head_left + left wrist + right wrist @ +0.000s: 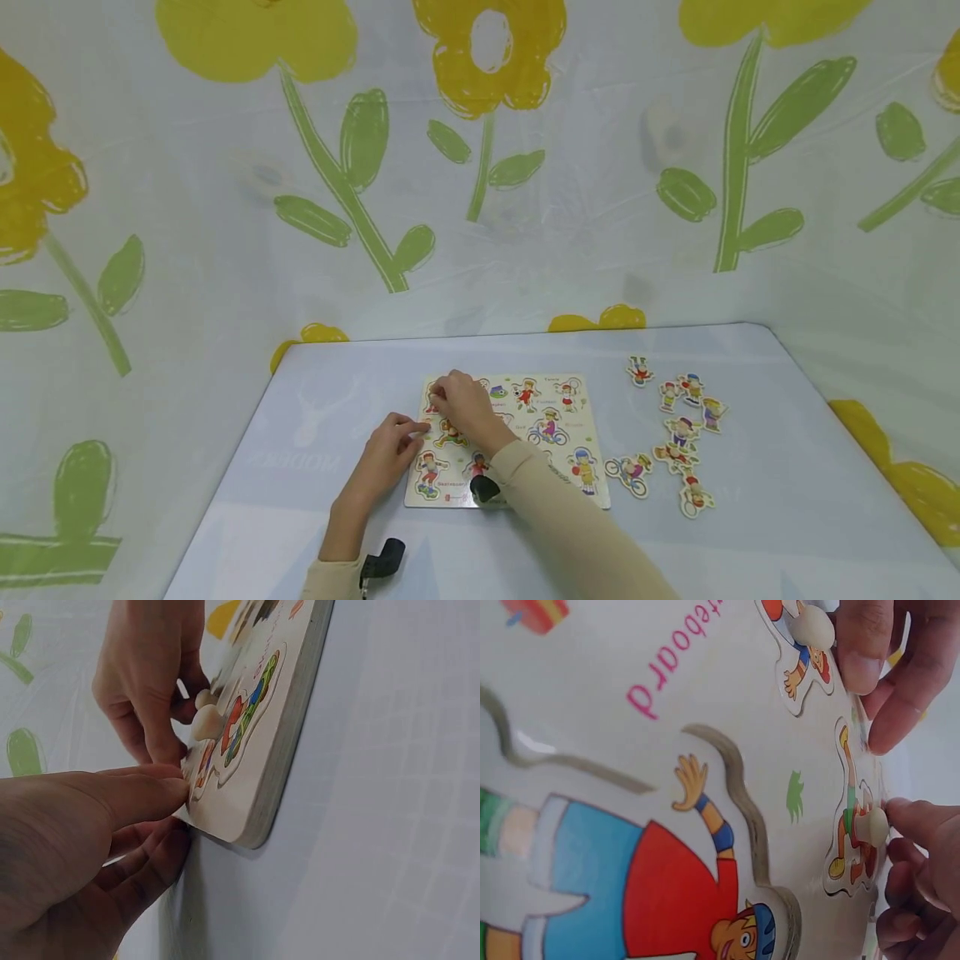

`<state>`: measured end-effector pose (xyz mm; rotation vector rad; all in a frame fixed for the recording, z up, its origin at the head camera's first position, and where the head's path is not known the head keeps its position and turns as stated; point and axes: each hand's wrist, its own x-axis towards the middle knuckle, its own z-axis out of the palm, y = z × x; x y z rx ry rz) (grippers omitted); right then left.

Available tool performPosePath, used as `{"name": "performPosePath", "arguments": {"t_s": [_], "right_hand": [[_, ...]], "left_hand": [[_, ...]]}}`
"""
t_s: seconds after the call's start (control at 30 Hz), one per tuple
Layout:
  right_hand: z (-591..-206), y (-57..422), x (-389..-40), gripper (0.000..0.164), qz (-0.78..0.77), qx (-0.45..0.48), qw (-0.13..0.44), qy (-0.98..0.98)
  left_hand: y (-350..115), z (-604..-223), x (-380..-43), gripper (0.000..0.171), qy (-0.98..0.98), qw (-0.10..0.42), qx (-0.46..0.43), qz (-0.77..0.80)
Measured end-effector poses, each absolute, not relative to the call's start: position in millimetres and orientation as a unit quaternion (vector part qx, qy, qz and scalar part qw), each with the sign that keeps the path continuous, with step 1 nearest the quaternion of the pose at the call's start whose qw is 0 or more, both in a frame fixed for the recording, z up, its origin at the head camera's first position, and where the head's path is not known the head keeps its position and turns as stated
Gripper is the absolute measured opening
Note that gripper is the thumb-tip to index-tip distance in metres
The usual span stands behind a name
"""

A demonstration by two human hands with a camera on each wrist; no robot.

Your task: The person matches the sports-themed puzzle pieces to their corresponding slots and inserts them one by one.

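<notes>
A wooden knob puzzle board (517, 429) with printed sports figures lies on the table. My right hand (468, 408) reaches over its upper left part and pinches a puzzle piece (431, 400), mostly hidden by the fingers. At the board's left edge rests my left hand (386, 454); its thumb lies over the rim in the left wrist view and the other fingers are beside it. Nearby in their recesses sit a skateboarder piece (799, 645) and a runner piece (851, 825), both with pale knobs. An uncovered recess (682, 892) shows a helmeted figure.
Right of the board, several loose figure pieces (682, 433) lie in a cluster. A cyclist piece (632, 475) is close to the board's right edge. The table (787, 417) is pale, with a flower-printed cloth wall (577, 208) behind it.
</notes>
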<state>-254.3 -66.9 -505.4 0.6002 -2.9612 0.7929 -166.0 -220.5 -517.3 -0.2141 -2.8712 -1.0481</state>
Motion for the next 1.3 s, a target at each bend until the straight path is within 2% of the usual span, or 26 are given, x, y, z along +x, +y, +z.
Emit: {"name": "performPosePath", "arguments": {"t_s": [0.57, 1.13, 1.3], "right_hand": [[-500, -63, -254, 0.02, 0.267, 0.18, -0.009, -0.947], [-502, -29, -252, 0.037, 0.231, 0.239, -0.061, -0.941], [-507, -8, -254, 0.03, 0.242, 0.256, -0.029, -0.935]], "left_hand": [[-218, -514, -167, 0.022, -0.936, 0.033, -0.06, -0.344], [-220, -517, -166, 0.024, -0.939, 0.028, -0.054, -0.339], [-220, -518, -166, 0.024, -0.938, 0.026, -0.048, -0.342]]}}
